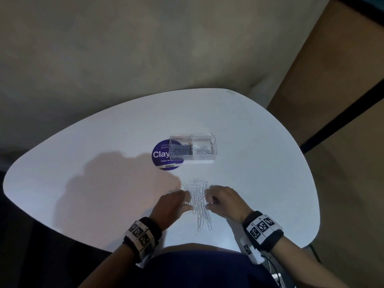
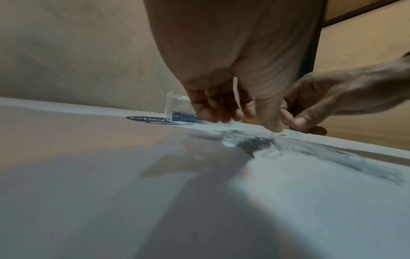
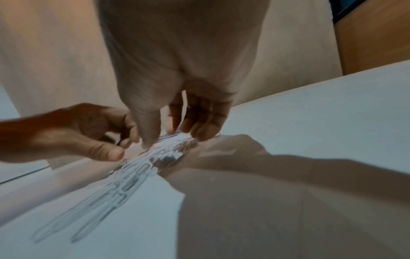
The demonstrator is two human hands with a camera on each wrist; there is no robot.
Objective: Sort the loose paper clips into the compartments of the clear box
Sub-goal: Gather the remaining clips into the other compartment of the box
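A pile of long silver paper clips [image 1: 198,201] lies on the white table [image 1: 104,142] in front of me. My left hand [image 1: 188,202] touches the pile's left side with its fingers pointing down, and my right hand [image 1: 207,201] touches the right side the same way. In the right wrist view, the right fingertips [image 3: 199,135] rest on the clips [image 3: 142,168]. Neither hand plainly grips a clip. Beyond the pile stands the clear box [image 1: 192,148]; its left compartment holds small dark clips and its right one small silver clips.
A round purple sticker [image 1: 161,154] lies flat under the box's left end. The table's near edge curves just below my wrists. A wooden panel [image 1: 332,100] stands to the right of the table.
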